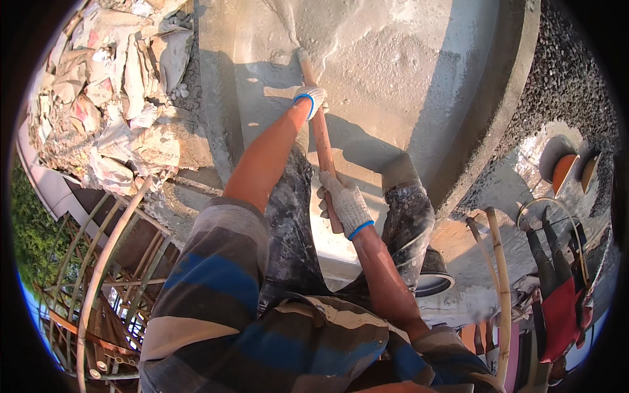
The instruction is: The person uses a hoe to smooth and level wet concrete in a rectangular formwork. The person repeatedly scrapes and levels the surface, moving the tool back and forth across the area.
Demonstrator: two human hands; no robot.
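Both my hands wear pale knit gloves with blue cuffs and are closed round one wooden handle (322, 141). Gripping the upper part, close to the wet mix, is my left hand (310, 99). My right hand (343, 198) wraps the handle near its lower end, between my legs. At its far end the handle runs down into grey wet cement (380, 65); the tool's head is hidden there, so its kind cannot be told. The cement lies in a wide trough with a raised grey rim (501, 124). My legs (409, 216), in cement-splashed dark trousers, stand apart.
Torn paper sacks (124, 85) are heaped at the far left. Dark gravel (570, 72) lies beyond the right rim, near an orange-and-black round container (562, 171). Bamboo poles (108, 262) stand at left, another pole (499, 281) at right. A person in red (560, 318) stands at right.
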